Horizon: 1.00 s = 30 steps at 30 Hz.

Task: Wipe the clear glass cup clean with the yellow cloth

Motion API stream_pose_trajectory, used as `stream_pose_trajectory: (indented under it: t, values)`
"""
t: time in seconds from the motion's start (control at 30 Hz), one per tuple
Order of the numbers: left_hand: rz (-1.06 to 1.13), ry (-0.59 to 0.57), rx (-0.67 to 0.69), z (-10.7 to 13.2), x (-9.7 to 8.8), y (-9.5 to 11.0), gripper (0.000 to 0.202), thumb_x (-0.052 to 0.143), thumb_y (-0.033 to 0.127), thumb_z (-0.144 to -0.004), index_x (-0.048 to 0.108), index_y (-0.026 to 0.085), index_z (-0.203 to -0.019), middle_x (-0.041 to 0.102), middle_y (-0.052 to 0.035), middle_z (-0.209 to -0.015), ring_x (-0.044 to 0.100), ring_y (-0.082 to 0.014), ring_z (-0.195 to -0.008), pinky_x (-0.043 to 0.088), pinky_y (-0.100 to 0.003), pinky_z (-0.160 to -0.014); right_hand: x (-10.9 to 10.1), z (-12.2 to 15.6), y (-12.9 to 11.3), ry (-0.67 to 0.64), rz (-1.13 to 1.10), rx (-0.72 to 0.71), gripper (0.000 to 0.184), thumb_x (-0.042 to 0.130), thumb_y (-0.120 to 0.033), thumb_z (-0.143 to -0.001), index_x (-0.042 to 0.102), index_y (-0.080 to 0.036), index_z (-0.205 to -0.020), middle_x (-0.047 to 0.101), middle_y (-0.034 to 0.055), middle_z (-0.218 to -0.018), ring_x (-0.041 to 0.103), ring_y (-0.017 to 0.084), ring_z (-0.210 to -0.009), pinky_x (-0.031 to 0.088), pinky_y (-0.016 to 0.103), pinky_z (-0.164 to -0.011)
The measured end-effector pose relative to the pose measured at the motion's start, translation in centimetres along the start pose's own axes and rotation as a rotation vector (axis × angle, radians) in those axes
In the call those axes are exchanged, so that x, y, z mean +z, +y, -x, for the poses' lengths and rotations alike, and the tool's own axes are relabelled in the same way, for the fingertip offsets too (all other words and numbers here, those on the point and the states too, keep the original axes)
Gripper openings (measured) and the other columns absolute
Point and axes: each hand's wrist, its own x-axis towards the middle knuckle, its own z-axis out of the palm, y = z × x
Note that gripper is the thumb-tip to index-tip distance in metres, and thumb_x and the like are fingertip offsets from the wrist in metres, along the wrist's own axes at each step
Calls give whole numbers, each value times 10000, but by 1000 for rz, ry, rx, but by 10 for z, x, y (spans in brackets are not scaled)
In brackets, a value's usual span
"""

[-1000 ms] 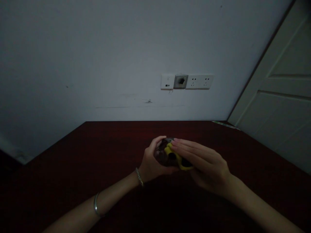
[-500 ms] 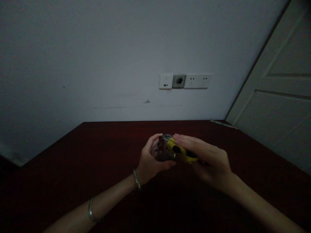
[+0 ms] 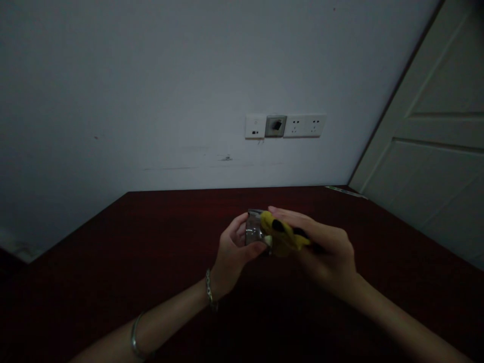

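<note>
A small clear glass (image 3: 254,229), tilted on its side with its right end toward the cloth, is gripped by my left hand (image 3: 236,247), the thumb along its lower side and fingers behind it. My right hand (image 3: 325,244) is closed around a yellow cloth with black spots (image 3: 282,233). The cloth is pressed against the glass's right end and hides it. Part of the right hand's fingers is hidden behind the cloth. Both hands are above the dark red table (image 3: 181,222).
Behind the table rises a pale wall (image 3: 170,101) with a row of sockets and switches (image 3: 285,126). A white panelled door (image 3: 434,146) stands at the right. A pale strip (image 3: 346,191) lies along the table's far right edge.
My left hand has shifted its grip, its thumb now lying over the glass's lower side. More of the clear glass shows. The cloth in my right hand has turned slightly against it.
</note>
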Motion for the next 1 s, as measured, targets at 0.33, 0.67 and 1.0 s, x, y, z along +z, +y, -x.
stream_pose_trajectory:
  t: [0.33,0.67,1.0]
  values:
    - [-42,20,-19,-1,0,3,767,875,279,-496,516,122,-1155,639,-115,-1109,616,-212,-978,489,-285,-837,1,-8,1,100,6,263,359,617,-140,-810,657,-318,-1119,701,-27,-1090,683,175,-942,567,291,-835]
    - [-17,107,-111,2,15,13,582,804,279,-622,548,100,-1113,656,-130,-1084,630,-201,-937,492,-283,-808,-2,-9,3,-5,-30,320,379,612,-229,-832,599,-262,-1209,678,31,-1138,660,208,-992,544,336,-869]
    - [10,112,-139,2,16,15,520,790,279,-639,570,115,-1081,657,-125,-1065,627,-242,-966,476,-379,-889,16,9,15,-174,2,149,1099,820,-357,-605,135,-258,-1459,237,131,-1506,265,308,-1372,292,486,-1111]
